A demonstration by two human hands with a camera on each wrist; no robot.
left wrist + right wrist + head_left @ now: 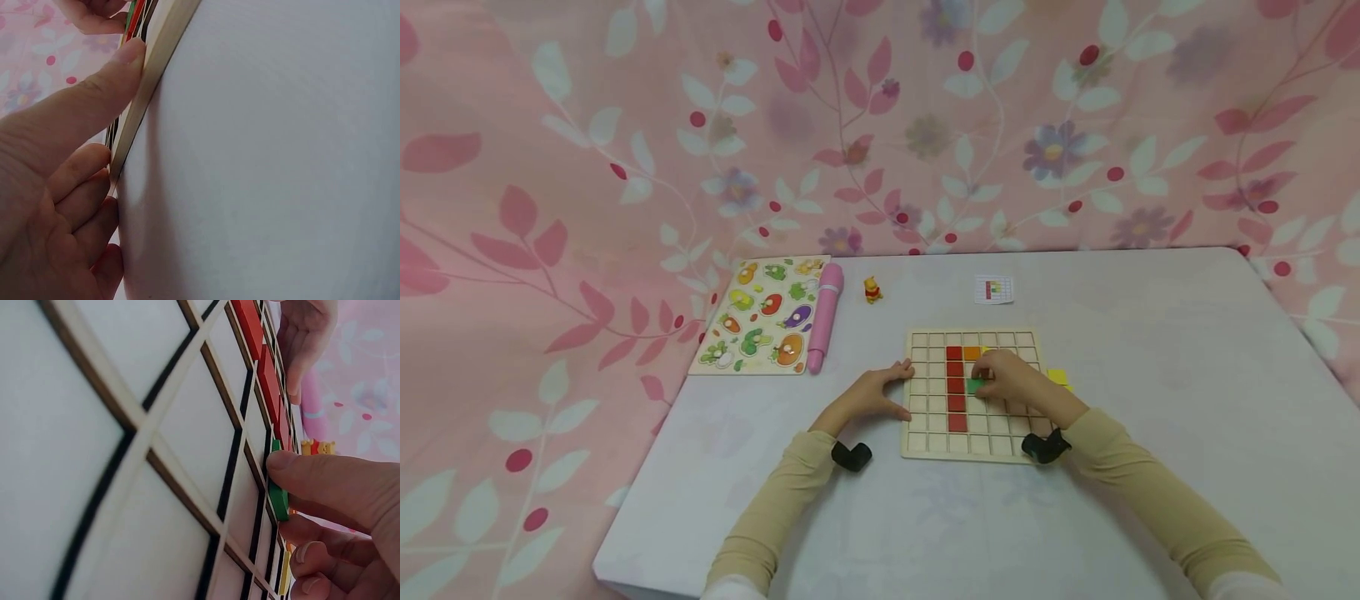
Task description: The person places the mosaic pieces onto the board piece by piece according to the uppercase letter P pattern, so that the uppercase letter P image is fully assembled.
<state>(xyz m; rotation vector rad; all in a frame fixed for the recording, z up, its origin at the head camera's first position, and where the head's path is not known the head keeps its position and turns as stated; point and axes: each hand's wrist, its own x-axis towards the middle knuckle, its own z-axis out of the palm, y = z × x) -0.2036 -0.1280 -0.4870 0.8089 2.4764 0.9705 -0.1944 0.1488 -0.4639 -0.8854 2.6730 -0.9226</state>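
A wooden grid board (925, 442) lies on the table, with a column of red tiles (956, 387) and an orange tile (972, 352) in its cells. My left hand (880, 392) holds the board's left edge (147, 94), thumb on top and fingers against the side. My right hand (1011, 379) rests over the board and pinches a green tile (278, 494) between thumb and fingers, down at a cell beside the red column (265, 369). In the head view the green tile (974, 386) shows just left of the fingers.
Yellow tiles (1058, 377) lie on the table right of the board. A small pattern card (994, 290) sits behind it. At the back left are a vegetable peg puzzle (763, 317), a pink pen-like tube (825, 315) and a small yellow bear figure (872, 290).
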